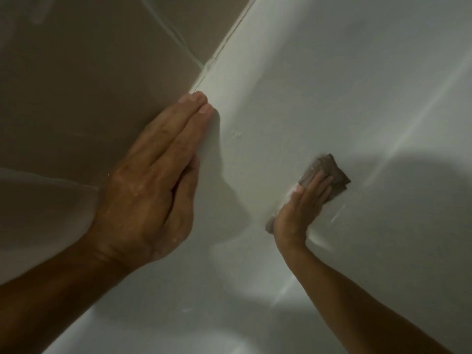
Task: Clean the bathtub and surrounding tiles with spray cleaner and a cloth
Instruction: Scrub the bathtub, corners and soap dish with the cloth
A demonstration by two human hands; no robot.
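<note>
The white bathtub (332, 85) fills the right and lower part of the view. My left hand (153, 180) lies flat with straight fingers on the tub's rim, where the rim meets the brown wall tiles (89, 85). Lower inside the tub, my right hand (301, 208) presses a folded grey-brown cloth (332, 175) against the tub's inner wall with flat fingers. The cloth sticks out past the fingertips and a corner shows by the wrist. No spray bottle is in view.
Pale grout lines (178, 42) cross the brown tiles, and a caulk seam (224, 47) runs along the rim. Wet streaks and small foam specks (337, 215) mark the tub wall near the cloth. Shadows of my arms fall on the tub.
</note>
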